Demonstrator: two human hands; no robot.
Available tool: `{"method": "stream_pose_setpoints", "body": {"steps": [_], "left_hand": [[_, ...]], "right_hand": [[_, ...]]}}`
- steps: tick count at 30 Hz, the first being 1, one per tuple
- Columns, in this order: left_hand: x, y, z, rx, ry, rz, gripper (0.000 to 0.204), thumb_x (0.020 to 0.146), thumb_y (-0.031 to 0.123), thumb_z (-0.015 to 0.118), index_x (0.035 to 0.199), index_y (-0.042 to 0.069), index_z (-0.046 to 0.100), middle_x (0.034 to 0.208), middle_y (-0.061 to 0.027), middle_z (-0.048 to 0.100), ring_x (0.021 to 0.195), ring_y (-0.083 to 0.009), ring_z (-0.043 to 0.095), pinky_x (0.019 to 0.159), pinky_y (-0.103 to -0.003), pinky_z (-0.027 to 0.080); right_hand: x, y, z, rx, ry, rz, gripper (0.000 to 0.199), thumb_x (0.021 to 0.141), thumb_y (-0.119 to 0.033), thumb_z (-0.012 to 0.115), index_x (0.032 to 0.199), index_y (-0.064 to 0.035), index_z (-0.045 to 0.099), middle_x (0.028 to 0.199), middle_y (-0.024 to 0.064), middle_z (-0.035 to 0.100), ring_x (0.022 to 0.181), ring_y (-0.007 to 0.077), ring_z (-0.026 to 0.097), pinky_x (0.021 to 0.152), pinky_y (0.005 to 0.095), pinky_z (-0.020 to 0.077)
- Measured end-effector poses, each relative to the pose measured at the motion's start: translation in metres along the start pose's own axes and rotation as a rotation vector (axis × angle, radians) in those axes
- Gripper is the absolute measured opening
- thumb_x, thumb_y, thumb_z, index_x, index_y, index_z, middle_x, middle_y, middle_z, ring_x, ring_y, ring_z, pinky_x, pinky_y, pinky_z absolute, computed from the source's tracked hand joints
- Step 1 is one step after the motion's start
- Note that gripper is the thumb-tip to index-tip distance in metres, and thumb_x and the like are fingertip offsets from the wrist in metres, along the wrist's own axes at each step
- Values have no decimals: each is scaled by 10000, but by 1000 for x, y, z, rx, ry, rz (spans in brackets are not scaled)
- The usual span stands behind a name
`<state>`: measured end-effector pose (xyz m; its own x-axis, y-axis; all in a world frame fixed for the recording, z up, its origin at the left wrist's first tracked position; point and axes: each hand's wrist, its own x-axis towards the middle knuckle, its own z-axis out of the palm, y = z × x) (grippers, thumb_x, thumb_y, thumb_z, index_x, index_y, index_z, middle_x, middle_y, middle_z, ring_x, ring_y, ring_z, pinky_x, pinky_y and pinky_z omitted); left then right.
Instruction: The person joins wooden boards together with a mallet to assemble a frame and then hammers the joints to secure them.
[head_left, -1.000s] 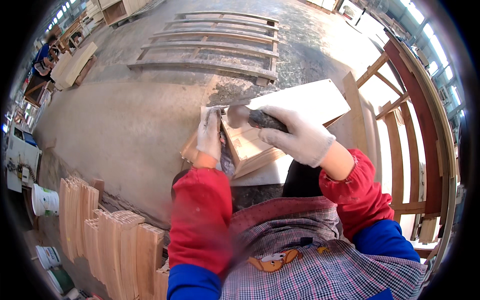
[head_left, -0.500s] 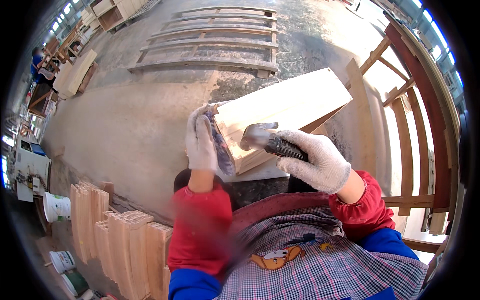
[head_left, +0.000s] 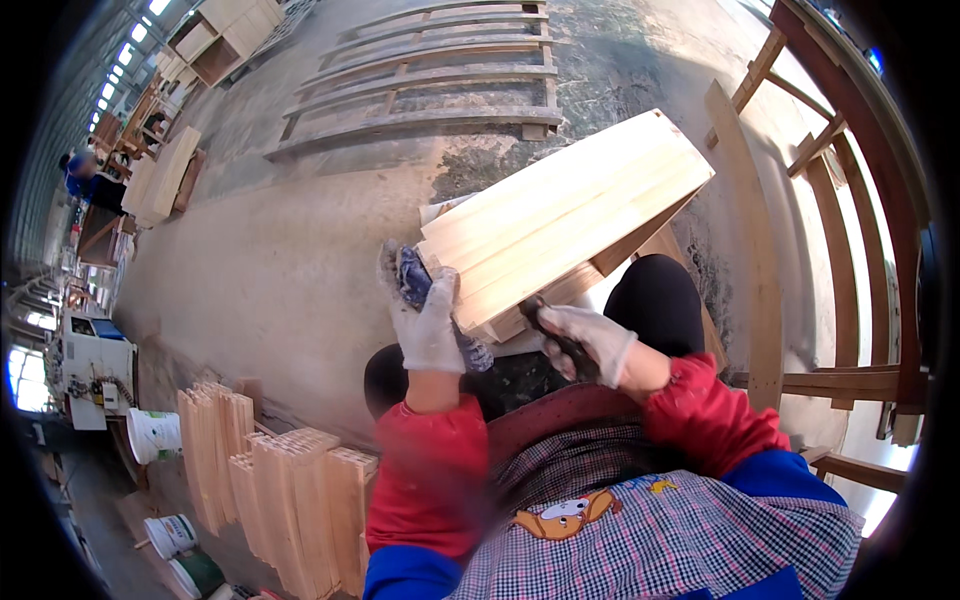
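A pale wooden box-like panel piece (head_left: 560,215) lies tilted across my lap. My left hand (head_left: 428,320), in a white glove, grips a blue and grey cloth pad (head_left: 415,282) pressed against the near left end of the wood. In a white glove too, my right hand (head_left: 590,340) is closed around a dark-handled tool (head_left: 552,330) whose tip meets the lower edge of the wood. Red sleeves and a checked apron fill the bottom of the view.
Stacked wooden slats (head_left: 270,490) stand at lower left beside white buckets (head_left: 152,435). Long wooden frames (head_left: 440,85) lie on the concrete floor ahead. A wooden rack (head_left: 830,240) rises at right. A person in blue (head_left: 85,175) works far left by a machine (head_left: 85,365).
The wooden piece has swung up and right, larger in view. My right hand slid down from its top to its lower edge with the tool. My left hand stayed at the left end.
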<state>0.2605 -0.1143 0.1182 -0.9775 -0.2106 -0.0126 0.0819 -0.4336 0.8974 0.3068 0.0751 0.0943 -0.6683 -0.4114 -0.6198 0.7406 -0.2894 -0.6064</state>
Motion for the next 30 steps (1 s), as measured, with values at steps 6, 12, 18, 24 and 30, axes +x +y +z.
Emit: {"method": "stream_pose_setpoints", "body": {"steps": [6,12,18,24,30], "left_hand": [[2,-2,1,80,4,56,677,866,-14,559,1454,63,233,1341,-120,405,1185,-183,467,1015,-320,404],[-1,-3,-1,64,-7,28,633,868,-2,562,1431,60,279,1314,-110,429,1173,-179,473,1017,-318,400],[11,-8,-15,77,-47,23,572,851,-24,576,1377,43,363,1263,-84,469,1128,-166,496,992,-302,418],[40,-4,-14,126,27,22,296,838,-24,623,1120,30,550,1023,-26,557,899,-109,552,812,-221,467],[70,-8,-20,223,104,32,73,863,40,661,915,59,613,806,36,579,746,-63,531,697,-193,444]], "right_hand": [[56,-13,0,500,-390,213,223,911,-329,597,912,-112,548,734,5,520,560,114,509,407,276,363],[70,-1,-9,617,-414,245,219,916,-294,594,935,-85,531,766,18,520,567,111,502,405,258,394],[43,-10,0,407,-457,220,243,928,-302,600,1036,-85,582,704,-7,543,515,99,495,396,220,398],[23,-3,-15,391,-302,223,254,924,-309,616,1046,-88,590,671,-19,536,487,86,510,393,206,420],[22,12,-23,400,-278,276,228,915,-306,632,1004,-99,600,656,-27,530,489,77,511,403,195,422]]}}
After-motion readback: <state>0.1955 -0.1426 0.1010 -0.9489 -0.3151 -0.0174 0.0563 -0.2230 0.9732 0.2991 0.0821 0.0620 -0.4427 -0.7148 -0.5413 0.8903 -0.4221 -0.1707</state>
